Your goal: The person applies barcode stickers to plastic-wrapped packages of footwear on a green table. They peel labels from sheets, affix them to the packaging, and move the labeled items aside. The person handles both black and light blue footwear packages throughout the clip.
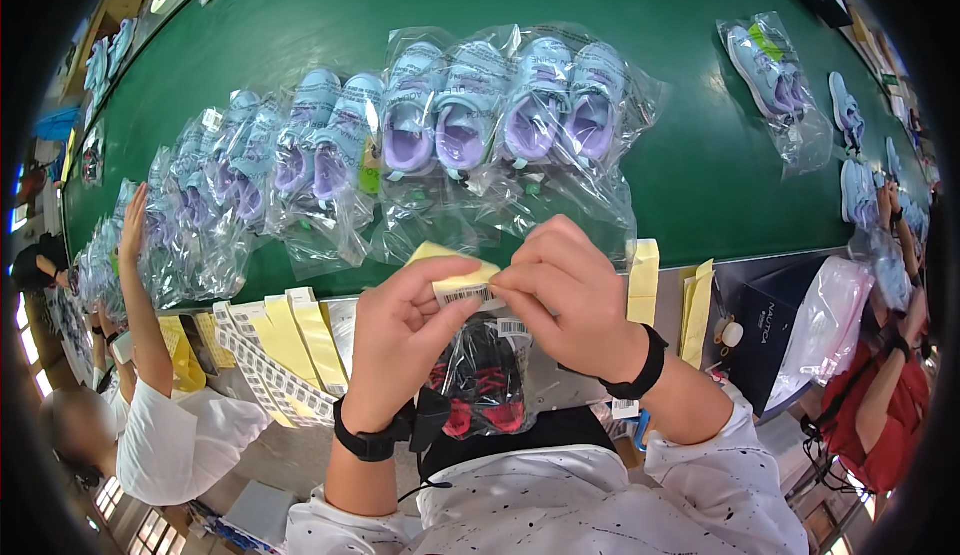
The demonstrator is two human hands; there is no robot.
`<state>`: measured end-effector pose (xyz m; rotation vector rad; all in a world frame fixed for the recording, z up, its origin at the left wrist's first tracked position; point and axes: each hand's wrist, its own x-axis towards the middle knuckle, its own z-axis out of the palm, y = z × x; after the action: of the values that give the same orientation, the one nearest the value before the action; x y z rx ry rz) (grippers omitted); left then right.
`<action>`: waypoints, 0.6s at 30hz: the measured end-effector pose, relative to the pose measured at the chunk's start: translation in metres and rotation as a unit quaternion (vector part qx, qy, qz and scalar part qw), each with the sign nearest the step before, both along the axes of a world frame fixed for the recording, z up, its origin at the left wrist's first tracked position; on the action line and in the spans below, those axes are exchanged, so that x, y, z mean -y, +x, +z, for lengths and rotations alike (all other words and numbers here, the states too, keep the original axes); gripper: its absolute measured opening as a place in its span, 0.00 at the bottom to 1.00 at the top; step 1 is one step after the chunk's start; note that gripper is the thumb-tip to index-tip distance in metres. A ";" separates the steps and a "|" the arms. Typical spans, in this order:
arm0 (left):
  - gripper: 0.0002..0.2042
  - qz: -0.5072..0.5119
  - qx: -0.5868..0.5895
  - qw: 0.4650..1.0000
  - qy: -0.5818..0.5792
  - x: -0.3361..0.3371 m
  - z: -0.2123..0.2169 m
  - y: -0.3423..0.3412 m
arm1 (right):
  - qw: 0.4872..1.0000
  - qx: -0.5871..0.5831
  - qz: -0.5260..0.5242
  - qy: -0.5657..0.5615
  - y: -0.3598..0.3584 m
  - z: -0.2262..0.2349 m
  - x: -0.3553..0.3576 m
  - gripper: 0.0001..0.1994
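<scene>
Between thumb and fingers, my left hand (400, 330) grips a folded yellow strip of barcode labels (440, 255). My right hand (580, 290) is closed in a pinch at the right edge of a white label on that strip; whether the label has come away there I cannot tell. Below both hands, close to my body, lies a pair of black and red shoes (485, 380) in a clear plastic bag with a white label on it. Just beyond my hands, light blue shoes with lilac linings (465, 125) lie in clear bags on the green table (640, 10).
More bagged blue shoes (240, 160) run leftward in a row. Yellow label strips (318, 335) hang along the table's near edge. At right are a dark shoebox (765, 330) and another bagged pair (770, 75). People work on both sides, one in white (185, 445), another in red (880, 415).
</scene>
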<state>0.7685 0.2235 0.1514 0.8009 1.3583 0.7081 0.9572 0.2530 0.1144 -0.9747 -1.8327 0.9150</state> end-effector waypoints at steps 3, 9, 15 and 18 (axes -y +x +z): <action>0.18 0.042 0.084 0.994 -0.050 -0.005 0.000 0.012 | 0.996 0.021 -0.009 0.081 0.006 -0.007 0.000 0.09; 0.22 0.026 0.094 0.992 -0.077 -0.001 -0.009 0.017 | 0.986 0.063 0.015 0.152 0.020 -0.013 0.000 0.12; 0.24 0.042 0.116 0.991 -0.057 -0.001 -0.013 0.028 | 0.996 0.019 0.002 0.092 0.029 -0.011 0.007 0.11; 0.24 0.039 0.097 0.993 -0.054 -0.007 -0.013 0.038 | 0.996 -0.016 -0.015 0.083 0.037 -0.015 0.012 0.12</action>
<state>0.8066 0.2307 0.1382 0.5801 1.2453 0.7469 0.9939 0.2415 0.0991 -0.8766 -1.8313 0.7423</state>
